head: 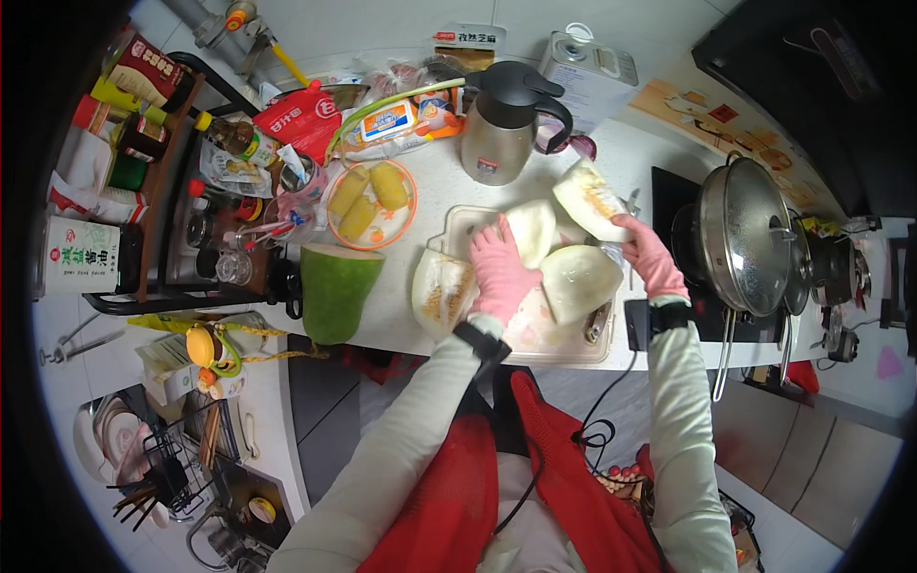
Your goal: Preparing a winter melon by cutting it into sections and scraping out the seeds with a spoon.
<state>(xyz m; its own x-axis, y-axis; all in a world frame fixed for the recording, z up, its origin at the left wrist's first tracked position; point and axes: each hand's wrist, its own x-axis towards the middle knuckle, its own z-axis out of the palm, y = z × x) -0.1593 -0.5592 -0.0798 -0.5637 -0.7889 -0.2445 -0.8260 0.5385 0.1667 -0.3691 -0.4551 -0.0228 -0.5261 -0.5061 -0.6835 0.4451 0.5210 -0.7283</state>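
Note:
Both my hands wear pink gloves. My right hand (648, 252) grips the lower end of a seeded winter melon wedge (586, 200), raised at the right of the cutting board (534, 351). My left hand (501, 272) lies with fingers spread over the board, touching or just above a pale melon piece (534, 233); the contact is partly hidden. Another wedge with seeds and pulp (438, 290) lies to its left. A hollowed pale piece (582, 283) rests to its right, with a metal peeler or similar tool (596, 324) beside it. A large green-skinned melon piece (340, 294) stands left of the board.
A plate of corn pieces (372, 233) sits behind the green melon piece. A steel thermos jug (498, 136) stands at the back near a metal can (587, 71). On the right, a lidded pan (749, 236) is on the black stove. Bottles and jars crowd the left rack (154, 208).

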